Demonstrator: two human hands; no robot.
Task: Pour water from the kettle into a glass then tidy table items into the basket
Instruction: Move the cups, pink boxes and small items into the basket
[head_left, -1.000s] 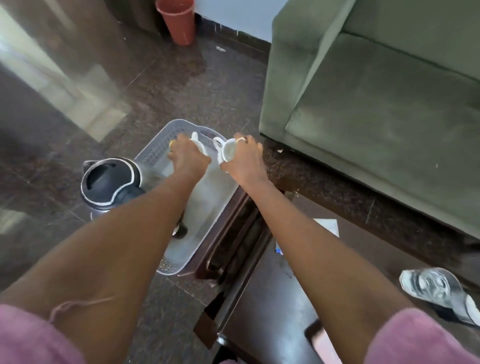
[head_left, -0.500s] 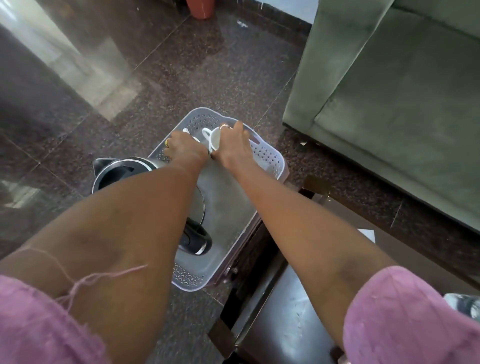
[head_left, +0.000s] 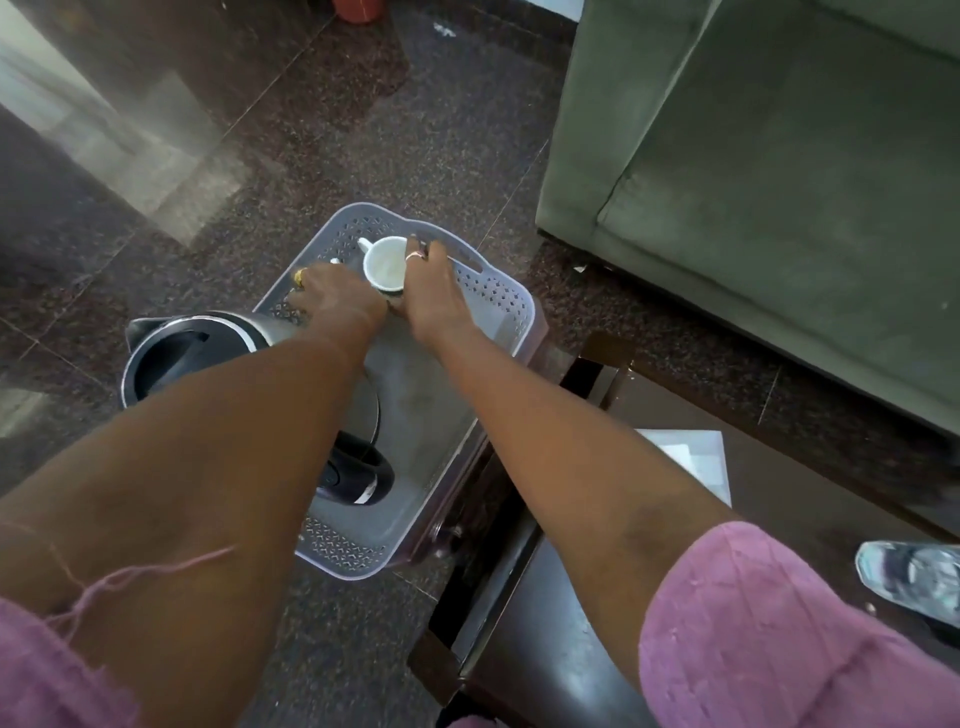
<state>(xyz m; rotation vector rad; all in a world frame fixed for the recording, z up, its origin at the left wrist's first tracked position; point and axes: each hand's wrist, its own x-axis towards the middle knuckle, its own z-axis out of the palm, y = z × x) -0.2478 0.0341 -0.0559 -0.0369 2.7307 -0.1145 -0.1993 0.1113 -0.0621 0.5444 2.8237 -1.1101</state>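
while i watch through the head camera, both arms reach forward into the grey perforated basket (head_left: 519, 299), which sits just beside the corner of the dark worktop (head_left: 810, 483). the right hand (head_left: 436, 296) has its fingers wrapped round a white cup (head_left: 384, 265) at the basket's far end. the cup is tilted so its empty mouth faces the camera and its handle points away to the left. a ring shows on one finger by the rim. the left hand (head_left: 337, 301) is just beside it, knuckles up, fingers curved down over something white of which only a sliver shows; i cannot tell whether it grips it. the kettle (head_left: 171, 358) stands upright in the basket's near left part, black lid down, handle toward me, partly hidden under the left forearm. on the worktop lie a white paper (head_left: 696, 457) and, at the right edge, a blurred clear glass (head_left: 909, 577). a green sofa (head_left: 779, 208) stands on the dark speckled floor (head_left: 363, 130) beyond.
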